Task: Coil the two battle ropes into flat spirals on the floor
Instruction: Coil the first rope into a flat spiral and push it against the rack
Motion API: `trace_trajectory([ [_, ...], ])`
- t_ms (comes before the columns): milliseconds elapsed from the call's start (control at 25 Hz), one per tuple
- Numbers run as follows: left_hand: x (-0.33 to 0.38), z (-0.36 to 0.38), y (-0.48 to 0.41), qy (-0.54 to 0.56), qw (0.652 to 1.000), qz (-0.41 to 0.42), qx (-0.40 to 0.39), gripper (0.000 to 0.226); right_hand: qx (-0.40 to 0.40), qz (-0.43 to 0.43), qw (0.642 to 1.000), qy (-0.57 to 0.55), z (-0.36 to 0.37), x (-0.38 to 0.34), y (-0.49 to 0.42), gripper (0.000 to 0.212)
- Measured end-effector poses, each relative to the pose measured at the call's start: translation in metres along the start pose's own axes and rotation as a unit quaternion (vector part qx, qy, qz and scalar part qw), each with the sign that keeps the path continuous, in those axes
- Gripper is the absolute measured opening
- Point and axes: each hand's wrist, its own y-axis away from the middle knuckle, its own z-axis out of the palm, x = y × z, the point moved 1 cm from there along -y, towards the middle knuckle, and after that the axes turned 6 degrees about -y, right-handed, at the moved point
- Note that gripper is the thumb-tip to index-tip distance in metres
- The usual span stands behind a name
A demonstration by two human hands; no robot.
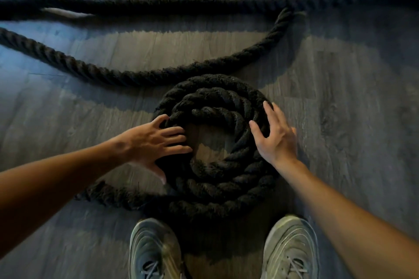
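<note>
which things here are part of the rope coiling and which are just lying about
Part of the job: half-made coil, loose rope curving past it, straight rope lengths at the top, left hand and right hand resting on the coil.
Just there: two grey shoes, wooden floor.

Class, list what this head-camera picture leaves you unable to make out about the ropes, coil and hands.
1. Far ropes: head view, dark and blurred, cut by left and right edges; count and length unclear.
2. Coil: head view, left hand and right hand cover its sides.
3. Shoes: head view, cut by the bottom edge.
</note>
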Motion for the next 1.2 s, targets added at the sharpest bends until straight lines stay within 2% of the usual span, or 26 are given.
trace_trajectory([
  [80,0.011,0.007,0.004,0.007,0.999,-0.022,0.034,0.099,-0.012,0.006,1.000,-0.009,-0.003,0.001,0.003,0.066],
  [200,0.036,0.005,0.007,0.035,0.993,-0.079,0.081,0.098,0.013,0.041,0.999,-0.032,0.001,-0.002,0.024,0.068],
  [400,0.108,-0.012,-0.026,0.125,0.963,-0.230,0.066,0.099,0.072,0.132,0.986,-0.076,0.000,-0.013,0.041,0.076],
  [520,0.153,-0.028,-0.054,0.193,0.918,-0.346,0.026,0.098,0.054,0.263,0.948,-0.173,-0.005,-0.013,0.047,0.080],
  [560,0.161,-0.036,-0.062,0.216,0.900,-0.378,0.005,0.098,0.049,0.284,0.940,-0.181,-0.003,-0.014,0.053,0.082],
  [640,0.157,-0.053,-0.067,0.253,0.873,-0.416,0.001,0.093,0.063,0.267,0.948,-0.158,0.003,-0.017,0.066,0.083],
  [720,0.127,-0.061,-0.061,0.296,0.842,-0.445,0.073,0.076,0.071,0.245,0.956,-0.144,0.007,-0.016,0.075,0.083],
  [800,0.077,-0.055,-0.047,0.307,0.792,-0.511,0.132,0.060,0.051,0.270,0.947,-0.168,0.008,-0.016,0.085,0.089],
  [880,0.028,-0.033,-0.031,0.348,0.723,-0.584,0.125,0.055,0.033,0.321,0.925,-0.199,0.008,-0.019,0.102,0.097],
  [960,-0.002,-0.010,-0.022,0.428,0.669,-0.600,0.095,0.059,0.019,0.339,0.915,-0.218,0.011,-0.024,0.117,0.099],
  [1120,-0.009,0.012,-0.015,0.469,0.641,-0.597,0.115,0.058,0.005,0.322,0.929,-0.182,0.018,-0.023,0.101,0.098],
  [1200,-0.006,0.007,-0.008,0.480,0.624,-0.607,0.103,0.068,0.008,0.290,0.947,-0.140,0.015,-0.021,0.082,0.095],
])
